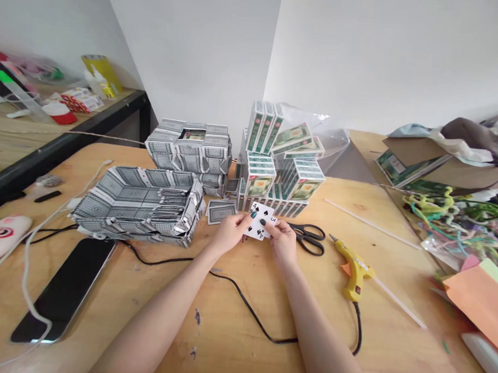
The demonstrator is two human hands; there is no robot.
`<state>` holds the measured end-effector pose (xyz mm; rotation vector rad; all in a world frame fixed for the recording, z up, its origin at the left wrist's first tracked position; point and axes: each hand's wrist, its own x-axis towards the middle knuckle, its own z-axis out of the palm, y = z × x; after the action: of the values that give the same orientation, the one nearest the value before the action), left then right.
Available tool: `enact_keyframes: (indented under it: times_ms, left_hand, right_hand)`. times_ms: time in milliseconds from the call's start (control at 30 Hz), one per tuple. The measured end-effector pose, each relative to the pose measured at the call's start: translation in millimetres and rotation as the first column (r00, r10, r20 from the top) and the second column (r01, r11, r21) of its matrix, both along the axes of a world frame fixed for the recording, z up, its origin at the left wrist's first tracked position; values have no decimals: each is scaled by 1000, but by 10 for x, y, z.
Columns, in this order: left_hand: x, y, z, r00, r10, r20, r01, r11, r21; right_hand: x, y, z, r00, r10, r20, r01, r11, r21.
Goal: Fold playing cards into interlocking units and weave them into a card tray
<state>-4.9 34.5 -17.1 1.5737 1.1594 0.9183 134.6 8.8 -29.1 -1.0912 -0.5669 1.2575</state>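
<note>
Between both hands I hold playing cards [259,218], faces up: a four of spades, with the corner of a card marked 3 sticking out at its right. My left hand [232,230] is closed on the left edge, thumb on top. My right hand [283,239] pinches the right edge, its thumb over the face. More playing cards [221,212] lie back-up on the table, left of my hands. Further left stands an open tray built from folded cards [117,201], with folded cards stacked in its right end. Black-handled scissors [313,238] lie beside my right hand.
Boxed card decks [260,181] are stacked behind my hands, near a larger folded-card box [187,149]. A yellow glue gun [355,272] lies right, its black cable crossing the table. A phone [65,288] lies front left. Pipe cleaners [452,233] and coloured paper [482,296] crowd the right.
</note>
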Motion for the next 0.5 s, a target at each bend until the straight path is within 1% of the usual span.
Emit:
enact_keyframes:
  times_ms: [100,167,300,400,500]
  left_hand:
    - [7,-21,-7,999,23,-49,-25,999,-42]
    - [19,-36,-17,997,51,-62,-53,998,-37]
    - [44,-65,-29,997,76,-27,-78,994,-70]
    - [48,-81,-28,999,54,0,-53,994,-95]
    - [34,-85,-41,1000,-14,22,16,996,-85]
  right_hand:
    - [8,3,-2,1000,-5,11,5,1000,-10]
    - [10,6,-12,1000,-7,15,7,1000,-10]
    - [6,13,-39,999,-26,24,26,1000,-5]
    - [8,15,-50,999,-37,20,37,999,-1]
    - [19,16,-37,999,-38,5,38,999,2]
